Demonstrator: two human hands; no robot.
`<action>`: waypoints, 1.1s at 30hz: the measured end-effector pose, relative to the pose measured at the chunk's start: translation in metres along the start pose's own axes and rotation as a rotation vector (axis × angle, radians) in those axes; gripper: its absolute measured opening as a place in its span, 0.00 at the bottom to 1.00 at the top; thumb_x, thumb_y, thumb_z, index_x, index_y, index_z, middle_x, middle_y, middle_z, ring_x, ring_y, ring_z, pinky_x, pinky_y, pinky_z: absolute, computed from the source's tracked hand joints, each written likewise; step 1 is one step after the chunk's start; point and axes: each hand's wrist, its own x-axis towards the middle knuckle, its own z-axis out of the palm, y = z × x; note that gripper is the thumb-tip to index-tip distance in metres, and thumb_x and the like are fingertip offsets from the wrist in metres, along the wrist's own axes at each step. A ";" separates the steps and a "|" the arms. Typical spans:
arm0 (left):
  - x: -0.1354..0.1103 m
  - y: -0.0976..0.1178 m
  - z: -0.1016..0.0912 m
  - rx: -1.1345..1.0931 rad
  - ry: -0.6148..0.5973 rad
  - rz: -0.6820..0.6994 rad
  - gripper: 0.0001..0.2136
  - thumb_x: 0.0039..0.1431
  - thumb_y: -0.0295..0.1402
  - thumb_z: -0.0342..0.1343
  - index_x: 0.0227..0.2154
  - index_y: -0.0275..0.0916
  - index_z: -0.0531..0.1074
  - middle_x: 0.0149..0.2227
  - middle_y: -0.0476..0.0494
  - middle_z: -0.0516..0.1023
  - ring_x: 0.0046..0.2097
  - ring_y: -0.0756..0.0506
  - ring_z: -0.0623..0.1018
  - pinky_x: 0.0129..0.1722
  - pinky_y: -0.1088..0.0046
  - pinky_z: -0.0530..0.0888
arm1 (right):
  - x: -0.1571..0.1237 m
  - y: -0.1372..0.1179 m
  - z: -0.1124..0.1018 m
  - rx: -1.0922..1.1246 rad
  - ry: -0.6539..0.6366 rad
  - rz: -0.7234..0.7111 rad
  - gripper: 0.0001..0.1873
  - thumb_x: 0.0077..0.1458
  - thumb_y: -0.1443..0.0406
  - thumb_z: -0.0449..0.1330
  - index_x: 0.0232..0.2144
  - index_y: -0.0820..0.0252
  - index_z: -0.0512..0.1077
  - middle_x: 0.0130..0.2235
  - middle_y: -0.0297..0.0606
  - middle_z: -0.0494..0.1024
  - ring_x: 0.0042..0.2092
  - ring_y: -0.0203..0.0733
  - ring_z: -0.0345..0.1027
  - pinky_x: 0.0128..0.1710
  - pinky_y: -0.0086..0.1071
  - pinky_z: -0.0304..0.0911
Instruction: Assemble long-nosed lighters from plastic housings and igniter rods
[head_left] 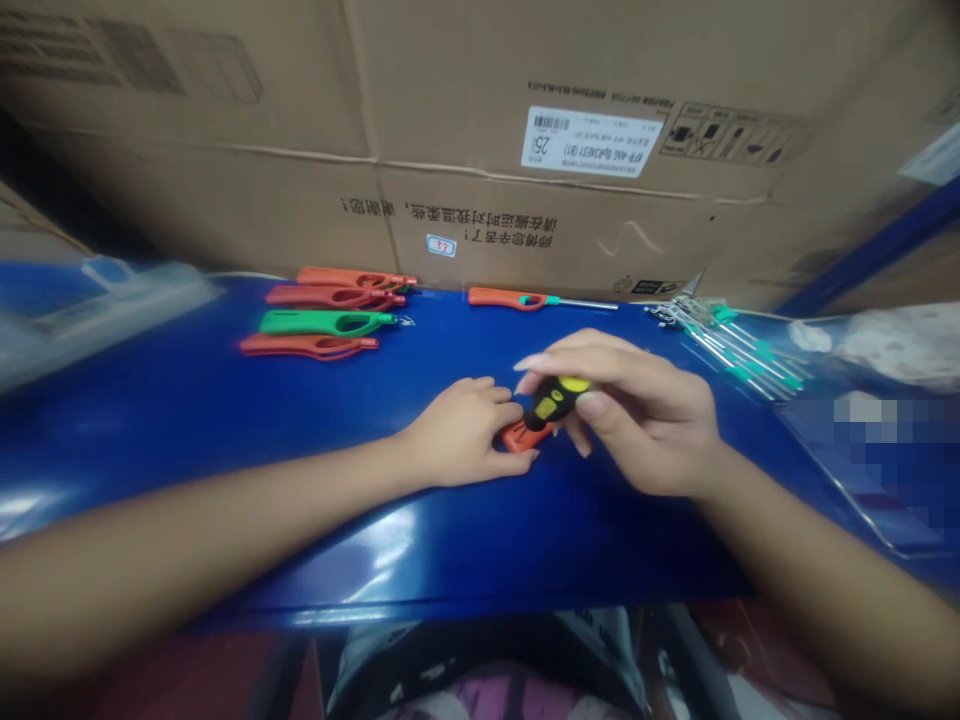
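My left hand [461,432] rests on the blue table [187,400], fingers curled around an orange lighter body [517,436] that peeks out at its fingertips. My right hand [637,405] is closed on a black tool with yellow buttons [555,398], its tip meeting the orange piece. Both hands touch over the table's middle.
At the back left lie three orange lighter bodies [352,279] and a green one [322,322]. One orange lighter with a metal tube [525,299] lies at the back centre. A bundle of metal tubes with green ends [731,345] sits at the right. Cardboard boxes [480,130] wall the back.
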 end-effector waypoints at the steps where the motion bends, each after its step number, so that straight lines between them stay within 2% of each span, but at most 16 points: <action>1: 0.000 0.000 0.000 0.006 0.005 0.001 0.15 0.61 0.47 0.57 0.31 0.38 0.76 0.32 0.44 0.77 0.39 0.41 0.76 0.41 0.65 0.70 | 0.000 0.000 0.000 -0.037 0.035 -0.007 0.15 0.67 0.64 0.56 0.53 0.54 0.75 0.43 0.42 0.79 0.39 0.42 0.73 0.37 0.38 0.74; 4: 0.000 -0.001 0.001 0.034 0.014 -0.002 0.16 0.61 0.48 0.56 0.30 0.39 0.75 0.31 0.45 0.76 0.37 0.42 0.75 0.40 0.64 0.69 | 0.000 0.002 -0.001 -0.227 0.152 -0.079 0.13 0.60 0.62 0.65 0.48 0.52 0.78 0.36 0.39 0.78 0.37 0.43 0.72 0.35 0.38 0.74; 6: 0.000 -0.001 0.001 0.053 0.002 -0.001 0.17 0.61 0.49 0.56 0.30 0.39 0.75 0.30 0.45 0.76 0.36 0.42 0.74 0.39 0.64 0.68 | -0.001 0.002 -0.002 -0.265 0.143 -0.089 0.14 0.63 0.62 0.62 0.51 0.51 0.76 0.40 0.41 0.79 0.40 0.44 0.73 0.38 0.39 0.74; 8: 0.000 -0.001 0.001 0.057 -0.008 0.004 0.17 0.61 0.49 0.56 0.29 0.39 0.74 0.31 0.45 0.76 0.37 0.41 0.74 0.39 0.64 0.68 | -0.001 0.001 -0.002 -0.181 0.070 -0.003 0.18 0.68 0.64 0.53 0.57 0.52 0.72 0.47 0.43 0.79 0.42 0.43 0.74 0.37 0.39 0.74; 10: 0.000 -0.001 0.001 0.045 -0.007 0.004 0.17 0.61 0.48 0.56 0.29 0.39 0.74 0.31 0.44 0.76 0.38 0.41 0.75 0.39 0.64 0.68 | -0.001 0.000 -0.002 -0.073 0.020 0.092 0.19 0.68 0.65 0.52 0.58 0.53 0.70 0.48 0.43 0.79 0.40 0.41 0.74 0.34 0.36 0.74; 12: 0.000 -0.001 0.001 0.038 -0.005 -0.003 0.17 0.60 0.48 0.57 0.28 0.39 0.73 0.30 0.45 0.75 0.38 0.41 0.74 0.39 0.65 0.68 | 0.000 0.001 -0.001 -0.085 0.070 0.098 0.15 0.65 0.63 0.59 0.53 0.53 0.75 0.40 0.40 0.79 0.37 0.40 0.73 0.31 0.33 0.72; 15: 0.000 -0.001 0.001 0.054 -0.009 -0.005 0.17 0.61 0.49 0.56 0.28 0.40 0.74 0.30 0.46 0.74 0.37 0.41 0.74 0.38 0.64 0.67 | 0.000 0.002 -0.002 -0.266 0.198 0.000 0.10 0.59 0.63 0.66 0.45 0.52 0.79 0.34 0.37 0.78 0.34 0.39 0.70 0.31 0.33 0.71; 17: 0.000 -0.001 0.000 0.071 -0.013 -0.003 0.18 0.61 0.50 0.55 0.28 0.40 0.73 0.29 0.46 0.74 0.36 0.42 0.73 0.38 0.64 0.67 | 0.000 0.003 -0.003 -0.270 0.167 0.018 0.13 0.64 0.63 0.60 0.49 0.51 0.77 0.40 0.40 0.78 0.34 0.38 0.70 0.33 0.34 0.71; 20: 0.000 0.000 0.000 0.070 -0.019 -0.001 0.18 0.61 0.50 0.56 0.27 0.39 0.73 0.30 0.46 0.74 0.36 0.42 0.73 0.38 0.64 0.66 | 0.000 0.001 -0.004 -0.082 0.044 0.146 0.18 0.69 0.63 0.51 0.58 0.50 0.71 0.47 0.42 0.78 0.33 0.37 0.71 0.31 0.34 0.72; 22: 0.000 -0.001 0.000 0.053 -0.019 -0.001 0.17 0.61 0.49 0.56 0.28 0.39 0.73 0.31 0.45 0.75 0.38 0.41 0.74 0.39 0.64 0.67 | 0.000 0.002 -0.003 -0.056 0.054 0.147 0.16 0.68 0.63 0.54 0.54 0.51 0.74 0.44 0.40 0.78 0.34 0.38 0.71 0.31 0.33 0.71; 24: 0.000 -0.001 0.001 0.045 -0.020 0.000 0.16 0.61 0.49 0.56 0.30 0.39 0.74 0.32 0.45 0.76 0.39 0.41 0.74 0.40 0.64 0.67 | 0.000 0.003 -0.003 -0.176 0.136 0.072 0.11 0.63 0.63 0.61 0.48 0.52 0.78 0.38 0.39 0.79 0.35 0.39 0.71 0.32 0.33 0.70; 26: 0.000 -0.001 0.001 0.057 -0.021 0.000 0.17 0.61 0.50 0.55 0.30 0.39 0.74 0.32 0.45 0.75 0.38 0.41 0.74 0.41 0.63 0.67 | 0.000 0.004 -0.003 -0.288 0.186 0.007 0.13 0.61 0.63 0.63 0.48 0.53 0.78 0.37 0.39 0.79 0.35 0.40 0.70 0.33 0.34 0.71; 30: 0.000 -0.001 0.000 0.078 -0.022 0.004 0.18 0.61 0.51 0.55 0.28 0.39 0.73 0.30 0.46 0.74 0.36 0.42 0.73 0.39 0.64 0.67 | -0.001 0.003 -0.004 -0.161 0.044 0.114 0.21 0.68 0.64 0.53 0.61 0.52 0.68 0.48 0.43 0.78 0.38 0.40 0.73 0.31 0.34 0.71; 33: 0.000 -0.001 0.001 0.059 -0.007 0.006 0.17 0.60 0.49 0.56 0.27 0.40 0.73 0.29 0.46 0.74 0.36 0.42 0.73 0.38 0.64 0.67 | 0.000 0.000 -0.006 -0.148 0.022 0.132 0.18 0.65 0.63 0.58 0.55 0.53 0.73 0.44 0.41 0.80 0.36 0.39 0.72 0.29 0.32 0.70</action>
